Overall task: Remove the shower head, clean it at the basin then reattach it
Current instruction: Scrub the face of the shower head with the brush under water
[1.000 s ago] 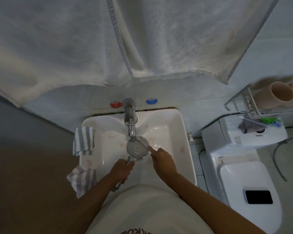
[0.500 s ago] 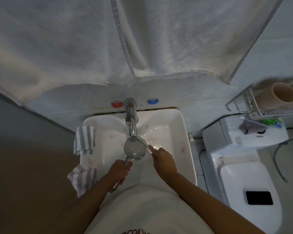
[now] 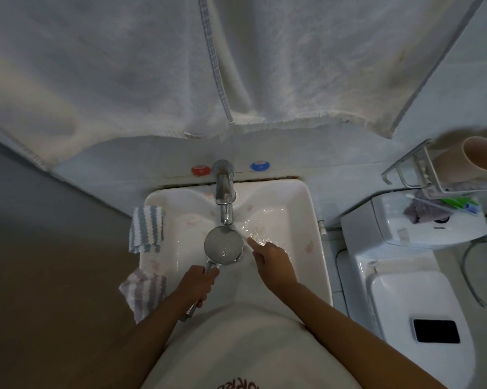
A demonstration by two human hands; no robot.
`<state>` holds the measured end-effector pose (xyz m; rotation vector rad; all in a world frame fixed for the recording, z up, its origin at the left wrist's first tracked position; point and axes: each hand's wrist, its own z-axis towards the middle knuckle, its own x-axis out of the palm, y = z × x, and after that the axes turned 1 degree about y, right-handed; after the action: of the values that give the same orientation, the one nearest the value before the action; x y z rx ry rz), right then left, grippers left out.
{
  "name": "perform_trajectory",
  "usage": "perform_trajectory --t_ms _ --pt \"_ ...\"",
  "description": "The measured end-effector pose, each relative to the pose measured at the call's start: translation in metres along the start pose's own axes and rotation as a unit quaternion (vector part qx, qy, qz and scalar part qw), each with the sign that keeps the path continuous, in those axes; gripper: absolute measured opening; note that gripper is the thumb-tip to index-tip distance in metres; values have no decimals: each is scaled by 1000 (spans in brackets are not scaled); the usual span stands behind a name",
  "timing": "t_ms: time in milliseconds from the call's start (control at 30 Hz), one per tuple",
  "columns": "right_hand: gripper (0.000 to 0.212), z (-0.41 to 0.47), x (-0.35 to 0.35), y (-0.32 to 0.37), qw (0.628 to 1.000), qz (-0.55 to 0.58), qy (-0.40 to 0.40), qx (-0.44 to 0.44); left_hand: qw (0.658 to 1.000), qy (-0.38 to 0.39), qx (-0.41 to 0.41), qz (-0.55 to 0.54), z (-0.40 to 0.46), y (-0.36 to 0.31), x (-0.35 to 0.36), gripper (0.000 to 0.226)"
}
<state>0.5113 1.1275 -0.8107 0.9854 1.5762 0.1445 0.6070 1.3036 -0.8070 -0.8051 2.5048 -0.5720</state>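
From here my worry is splash: the tap (image 3: pixel 224 192) runs straight onto the shower head (image 3: pixel 223 245), face up at centre frame over the basin (image 3: pixel 307 220), and tilting it could throw water past the rim. A wet handle could also slip. My left hand (image 3: pixel 197 284) is wrapped tight around the handle, just below the head. My right hand (image 3: pixel 273 262) holds nothing, index finger extended at the head's right edge
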Motion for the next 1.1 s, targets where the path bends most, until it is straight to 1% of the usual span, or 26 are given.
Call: perform_trajectory --t_ms 233,433,633,833,933,1100 --pt "44 -8 0 -5 1000 1 8 0 998 -21 -15 -53 3 1 -3 33" --pt "44 -3 -2 -3 1000 5 -6 -8 1000 -6 -4 -21 2 -3 3 29" --pt "44 -12 -4 -5 1000 2 1 -18 1000 0 -1 -30 5 -1 4 27" --pt "43 -12 -5 -5 1000 1 -4 2 1000 2 -2 -21 6 1 5 22" --pt "43 -13 -7 -2 1000 4 -1 -15 1000 -11 6 -23 7 -1 6 23" --pt "40 -21 -8 0 998 33 24 -49 997 -38 -4 -65 11 -1 4 29"
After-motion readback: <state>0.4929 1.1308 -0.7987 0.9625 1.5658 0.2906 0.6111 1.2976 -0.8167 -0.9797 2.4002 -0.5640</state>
